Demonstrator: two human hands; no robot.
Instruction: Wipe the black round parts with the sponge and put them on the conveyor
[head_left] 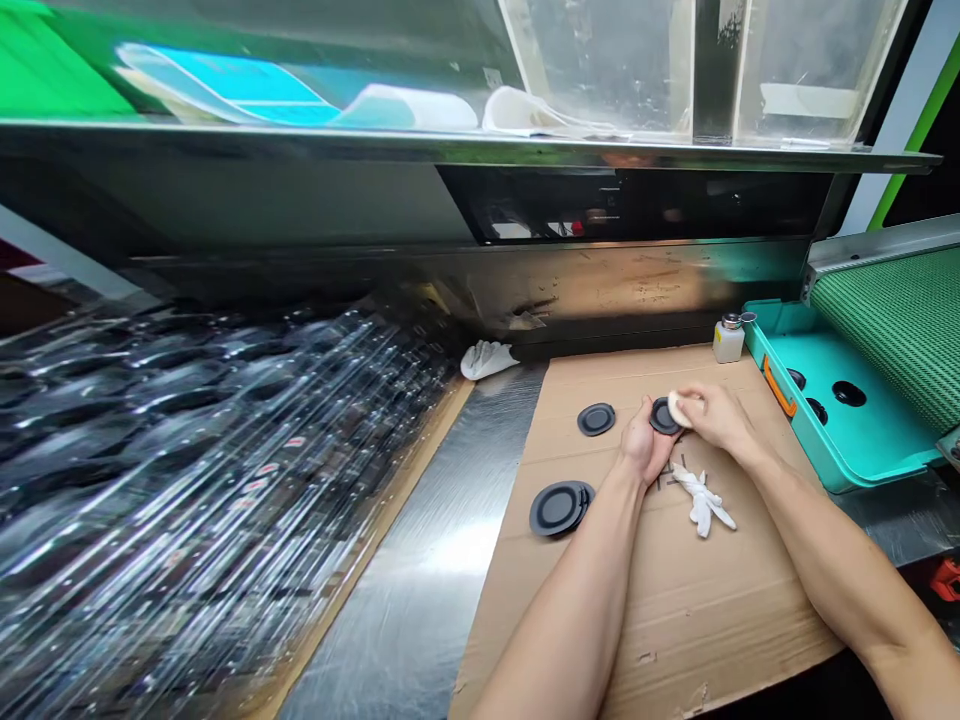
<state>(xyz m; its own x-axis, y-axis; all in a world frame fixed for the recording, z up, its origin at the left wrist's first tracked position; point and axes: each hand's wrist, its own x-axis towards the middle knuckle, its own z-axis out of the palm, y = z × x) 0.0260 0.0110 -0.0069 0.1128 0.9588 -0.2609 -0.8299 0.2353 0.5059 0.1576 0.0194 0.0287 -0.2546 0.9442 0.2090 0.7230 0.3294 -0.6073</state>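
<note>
Round black disc (664, 416), raised just above a brown cardboard sheet (675, 610), gripped between both hands. Left hand (641, 445): fingers (646, 412) narrow, curled around the disc's edge. Right hand (716, 417): fingers (705, 400) pinched narrow on a small white pad (681, 408), pad pressed to the disc's face. Just beside: second round black disc (596, 419), flat on the cardboard. Nearer the left forearm: stacked round black discs (559, 508). Below the hands: crumpled white cloth (701, 497) and thin dark strips (661, 480). Farther out: white bottle with metal pump top (729, 340), teal tray with round holes (847, 400), green mesh conveyor belt (892, 320), brushed-steel desk (405, 600).
</note>
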